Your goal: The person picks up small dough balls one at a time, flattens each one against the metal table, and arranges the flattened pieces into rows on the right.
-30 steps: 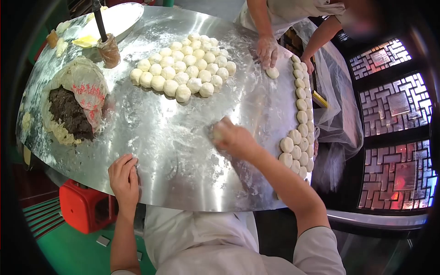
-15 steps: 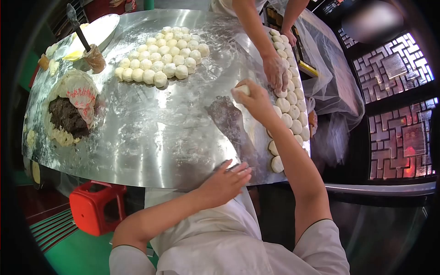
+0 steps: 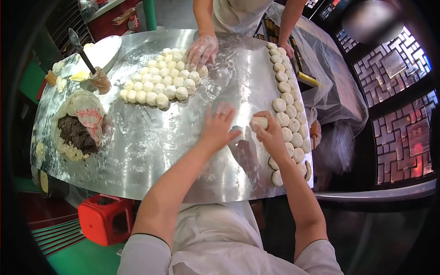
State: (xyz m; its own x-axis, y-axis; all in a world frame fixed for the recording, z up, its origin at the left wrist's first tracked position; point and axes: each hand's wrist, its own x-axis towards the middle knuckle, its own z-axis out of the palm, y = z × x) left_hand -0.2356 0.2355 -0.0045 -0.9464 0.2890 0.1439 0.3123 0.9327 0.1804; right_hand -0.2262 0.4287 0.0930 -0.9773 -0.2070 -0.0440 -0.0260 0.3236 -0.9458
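Observation:
My right hand (image 3: 269, 133) is closed around a pale dough piece (image 3: 260, 122), held over the metal table (image 3: 183, 156) left of the flattened dough rounds (image 3: 283, 119). My left hand (image 3: 219, 128) is over the table's middle, fingers spread, holding nothing. Beyond it lies a cluster of white dough balls (image 3: 158, 79). Two columns or more of flattened rounds run along the table's right edge.
A co-worker's hand (image 3: 203, 49) touches the far right of the ball cluster; their other hand (image 3: 287, 48) is at the far right edge. At left are a bag of dark filling (image 3: 77, 134), a jar (image 3: 100, 81), and a white basin (image 3: 106, 51). A red stool (image 3: 103, 220) stands below.
My left hand has moved forward from the near edge, over the table. My right hand has come nearer with the dough. The co-worker's hand went from the rounds to the balls. The view has shifted.

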